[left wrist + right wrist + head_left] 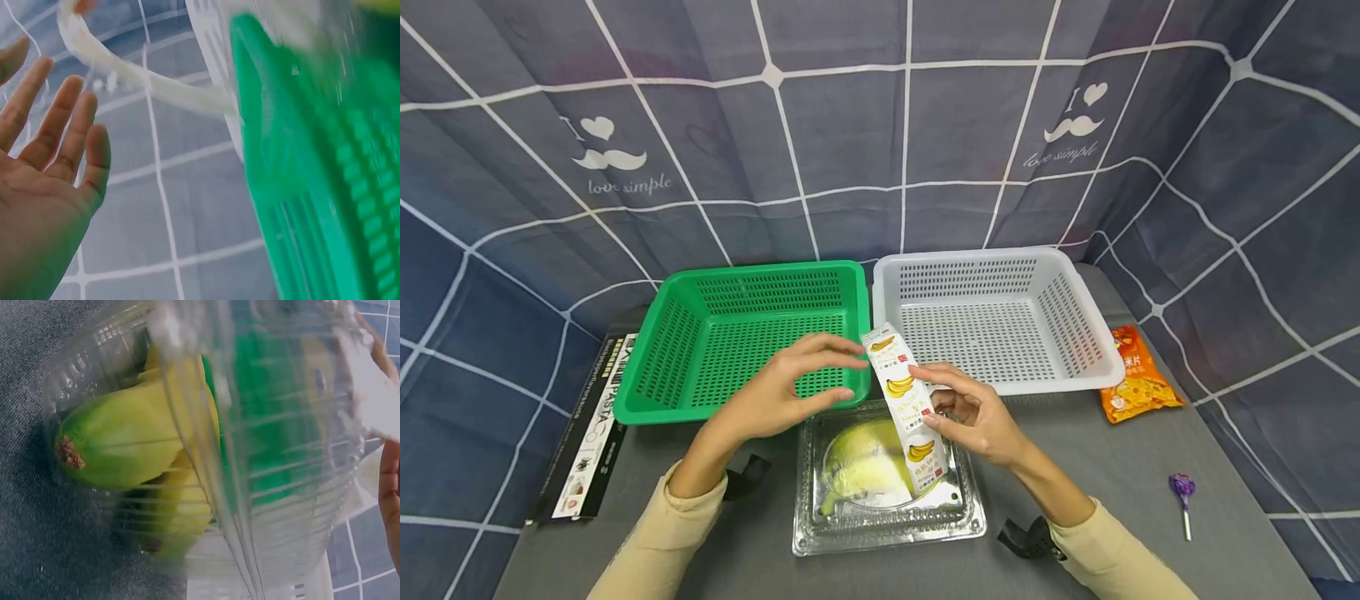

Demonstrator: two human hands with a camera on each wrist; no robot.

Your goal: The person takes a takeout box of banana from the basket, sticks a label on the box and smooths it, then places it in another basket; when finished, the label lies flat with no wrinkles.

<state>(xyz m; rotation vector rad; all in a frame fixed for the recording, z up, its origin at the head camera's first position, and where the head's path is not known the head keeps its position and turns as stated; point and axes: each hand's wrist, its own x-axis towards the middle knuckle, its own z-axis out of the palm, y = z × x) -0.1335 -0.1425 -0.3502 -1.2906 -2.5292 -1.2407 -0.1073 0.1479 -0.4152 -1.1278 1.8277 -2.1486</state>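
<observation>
My right hand (973, 417) pinches a long white strip printed with bananas (897, 388) between thumb and fingers. The strip slants above a clear plastic clamshell box (808, 533) on the table, and in the left wrist view it bows in a curve. Through the lid shows yellow-green fruit (119, 437); its kind is hard to tell. My left hand (790, 387) hovers over the front edge of the green basket, near the strip's upper end. Its fingers are spread and extended, with nothing in them.
A green basket (643, 367) and a white basket (1108, 350) stand side by side at the back. Left of them lies a black-and-white pasta box (591, 442). An orange snack bag (1138, 379) and a purple lollipop (1182, 492) lie at the right.
</observation>
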